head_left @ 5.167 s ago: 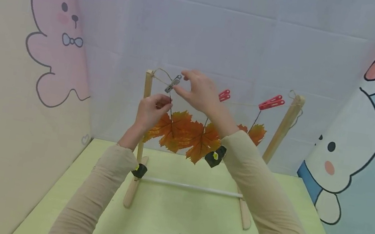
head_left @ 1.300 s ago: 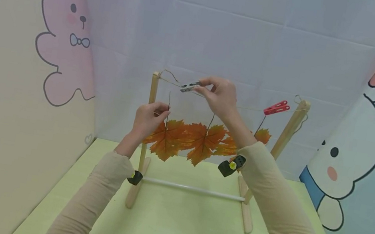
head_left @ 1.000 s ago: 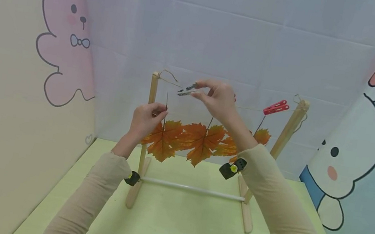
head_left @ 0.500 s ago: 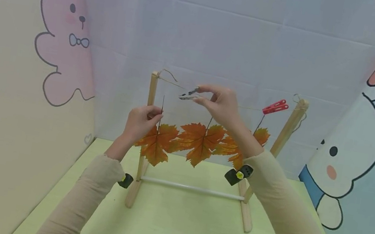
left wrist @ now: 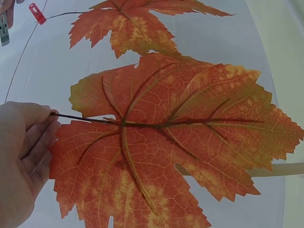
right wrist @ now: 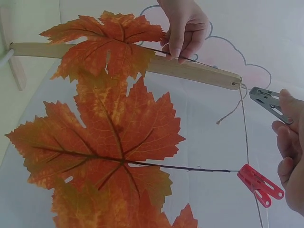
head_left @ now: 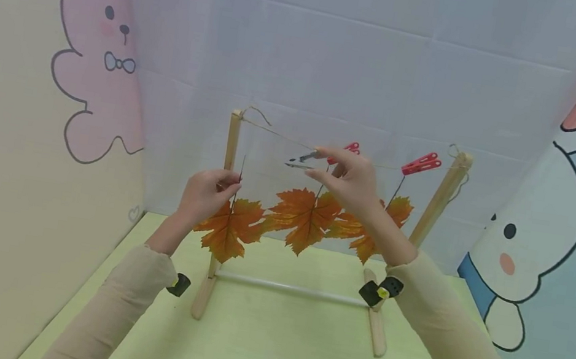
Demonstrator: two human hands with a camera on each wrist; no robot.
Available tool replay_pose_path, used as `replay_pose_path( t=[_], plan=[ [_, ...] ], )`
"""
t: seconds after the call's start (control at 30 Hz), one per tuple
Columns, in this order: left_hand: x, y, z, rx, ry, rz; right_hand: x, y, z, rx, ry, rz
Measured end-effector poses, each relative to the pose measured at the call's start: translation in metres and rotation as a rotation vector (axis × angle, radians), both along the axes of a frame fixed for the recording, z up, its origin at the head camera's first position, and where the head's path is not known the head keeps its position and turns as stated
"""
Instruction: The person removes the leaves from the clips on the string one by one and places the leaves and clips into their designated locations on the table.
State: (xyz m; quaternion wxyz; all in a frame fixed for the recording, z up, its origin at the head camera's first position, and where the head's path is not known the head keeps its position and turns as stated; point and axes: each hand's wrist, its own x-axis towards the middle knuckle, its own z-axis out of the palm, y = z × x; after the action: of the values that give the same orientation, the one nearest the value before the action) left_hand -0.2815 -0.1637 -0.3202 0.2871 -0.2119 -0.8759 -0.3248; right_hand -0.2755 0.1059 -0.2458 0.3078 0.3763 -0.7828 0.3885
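My left hand pinches the dark stem of an orange maple leaf, which hangs below the fingers, away from the string. In the left wrist view that leaf fills most of the picture. My right hand squeezes a grey clothespin between thumb and fingers, its tips spread apart, just under the string. Two more orange leaves hang from the string: a middle leaf by a red clothespin and a right leaf by another red clothespin.
The string runs between a left wooden post and a right wooden post. A white rod joins their feet low over the pale green table. Cartoon-printed cloth walls stand at the back and both sides.
The grey clothespin, earlier at the stem by the string, has come off and moved right and down with my right hand. My left hand has drawn the leaf down and left.
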Motion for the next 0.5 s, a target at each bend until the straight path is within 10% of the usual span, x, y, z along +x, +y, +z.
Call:
replay_pose_path(
  t=[0.5],
  plan=[
    [0.009, -0.008, -0.012, -0.017, -0.031, -0.035, 0.013, 0.032, -0.034, -0.048, 0.052, 0.028]
  ],
)
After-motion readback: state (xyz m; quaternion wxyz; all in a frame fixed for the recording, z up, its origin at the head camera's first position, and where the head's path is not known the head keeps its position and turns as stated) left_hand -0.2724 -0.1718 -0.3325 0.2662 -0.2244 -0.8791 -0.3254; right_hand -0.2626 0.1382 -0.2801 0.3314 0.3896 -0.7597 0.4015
